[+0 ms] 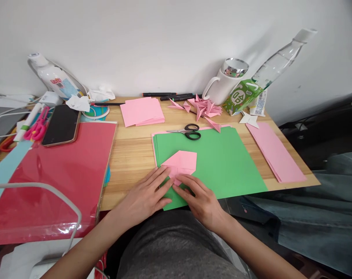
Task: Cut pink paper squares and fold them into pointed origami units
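A piece of pink paper (185,161) with folded-in corners and creases lies on a stack of green paper (222,162). My left hand (148,193) rests with its fingers stretched out, their tips on the paper's lower left. My right hand (199,197) has bent fingers closed on the paper's lower edge, close to the left fingertips. The fingers hide the lowest part of the pink paper. Just above it, scissors with black handles (192,131) lie across the top edge of the green stack.
Folded pink paper pieces (205,107) lie near a white mug (225,79). Square pink sheets (142,111) are at the back, pink strips (276,153) at right. A phone (62,124) rests on a red folder (62,178). A clear bottle (280,62) stands back right.
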`<action>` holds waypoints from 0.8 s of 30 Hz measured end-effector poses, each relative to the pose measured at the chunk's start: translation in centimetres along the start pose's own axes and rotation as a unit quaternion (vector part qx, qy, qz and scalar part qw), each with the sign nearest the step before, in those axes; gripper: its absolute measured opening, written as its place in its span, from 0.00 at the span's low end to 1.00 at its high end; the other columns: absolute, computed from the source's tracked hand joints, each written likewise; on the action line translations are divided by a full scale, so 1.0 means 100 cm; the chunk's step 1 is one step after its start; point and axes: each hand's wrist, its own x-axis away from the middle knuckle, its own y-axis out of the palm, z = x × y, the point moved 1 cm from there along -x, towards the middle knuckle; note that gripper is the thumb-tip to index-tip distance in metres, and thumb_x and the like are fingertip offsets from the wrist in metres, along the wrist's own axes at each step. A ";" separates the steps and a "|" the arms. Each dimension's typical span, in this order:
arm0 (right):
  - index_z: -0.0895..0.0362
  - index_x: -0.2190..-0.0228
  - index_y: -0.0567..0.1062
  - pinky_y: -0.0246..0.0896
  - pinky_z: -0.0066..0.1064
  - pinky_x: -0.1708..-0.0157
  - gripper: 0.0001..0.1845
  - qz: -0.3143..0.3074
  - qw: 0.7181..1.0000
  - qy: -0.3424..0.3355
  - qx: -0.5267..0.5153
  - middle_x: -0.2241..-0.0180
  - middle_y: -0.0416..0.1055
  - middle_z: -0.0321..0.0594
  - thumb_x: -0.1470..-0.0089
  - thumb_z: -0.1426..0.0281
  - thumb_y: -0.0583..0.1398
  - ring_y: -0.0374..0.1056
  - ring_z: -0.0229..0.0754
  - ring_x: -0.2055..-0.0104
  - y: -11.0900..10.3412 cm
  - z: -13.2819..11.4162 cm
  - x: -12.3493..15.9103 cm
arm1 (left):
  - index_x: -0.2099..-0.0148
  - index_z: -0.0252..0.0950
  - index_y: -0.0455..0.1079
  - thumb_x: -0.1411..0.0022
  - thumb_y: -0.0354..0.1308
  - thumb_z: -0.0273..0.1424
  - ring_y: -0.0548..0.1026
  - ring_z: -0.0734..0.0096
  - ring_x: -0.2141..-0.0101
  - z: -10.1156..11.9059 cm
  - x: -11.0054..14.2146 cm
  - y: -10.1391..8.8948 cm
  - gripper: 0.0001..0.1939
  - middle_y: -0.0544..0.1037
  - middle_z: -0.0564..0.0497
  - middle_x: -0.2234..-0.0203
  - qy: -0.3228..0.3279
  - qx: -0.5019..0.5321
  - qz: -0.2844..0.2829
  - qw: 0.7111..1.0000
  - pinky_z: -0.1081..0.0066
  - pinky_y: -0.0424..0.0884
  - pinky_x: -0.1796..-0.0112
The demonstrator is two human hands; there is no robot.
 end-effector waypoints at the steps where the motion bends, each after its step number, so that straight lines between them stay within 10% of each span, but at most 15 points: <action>1: 0.55 0.42 0.62 0.69 0.43 0.50 0.28 0.002 1.000 0.004 0.006 0.47 0.67 0.51 0.42 0.83 0.48 0.62 0.49 0.42 0.000 0.000 0.000 | 0.39 0.31 0.60 0.32 0.46 0.41 0.52 0.57 0.36 0.000 0.000 0.000 0.24 0.60 0.38 0.38 0.002 -0.002 -0.002 1.000 0.57 0.62 0.42; 24: 0.63 0.41 0.59 0.60 0.51 0.41 0.30 -0.044 0.998 0.004 0.039 0.41 0.62 0.51 0.44 0.85 0.48 0.48 0.51 0.34 0.003 0.003 0.001 | 0.36 0.29 0.54 0.31 0.44 0.42 0.54 0.60 0.37 -0.002 0.003 0.002 0.29 0.62 0.39 0.39 0.004 -0.010 0.007 1.000 0.59 0.61 0.41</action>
